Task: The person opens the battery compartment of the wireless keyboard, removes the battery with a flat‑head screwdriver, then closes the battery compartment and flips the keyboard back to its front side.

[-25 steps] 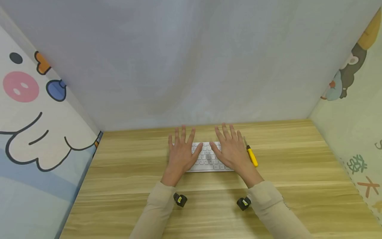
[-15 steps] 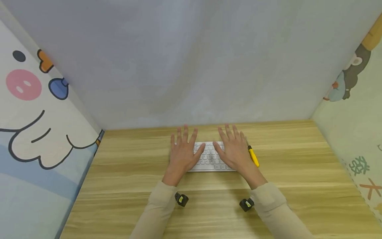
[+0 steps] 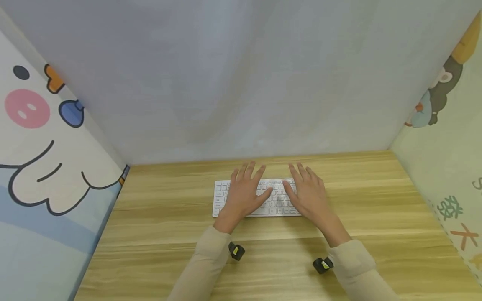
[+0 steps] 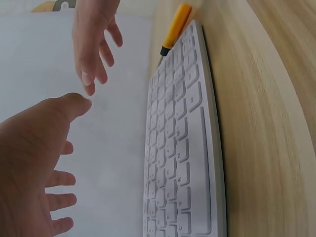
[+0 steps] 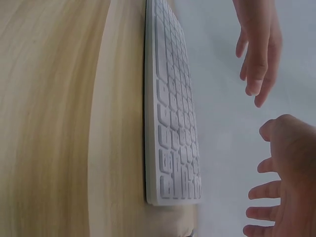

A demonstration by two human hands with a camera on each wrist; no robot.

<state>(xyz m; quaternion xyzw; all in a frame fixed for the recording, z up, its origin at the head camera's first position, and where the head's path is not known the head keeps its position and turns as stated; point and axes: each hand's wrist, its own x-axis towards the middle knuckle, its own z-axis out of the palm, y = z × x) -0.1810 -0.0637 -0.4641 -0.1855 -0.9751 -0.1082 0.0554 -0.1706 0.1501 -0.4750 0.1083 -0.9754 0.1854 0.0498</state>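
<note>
A white keyboard (image 3: 278,205) lies flat on the wooden table. Over its left half hovers my left hand (image 3: 242,195), fingers spread and relaxed, holding nothing. My right hand (image 3: 311,198) is above the right end, likewise loosely spread with nothing in it. Both wrist views show a gap between the hands and the keys. Beyond the keyboard's far end in the left wrist view lies a screwdriver (image 4: 176,27) with a yellow and black handle; in the head view the right hand hides it.
The wooden table (image 3: 169,242) meets a pale grey wall (image 3: 211,92) at the back. Side walls with cartoon prints stand left and right. A small black wrist camera (image 3: 236,251) sits by the left cuff, another black camera (image 3: 322,265) by the right.
Both hands have shifted to the right over the keyboard, with fingers a little more bent. The keyboard's left end now shows, and the screwdriver has become hidden in the head view.
</note>
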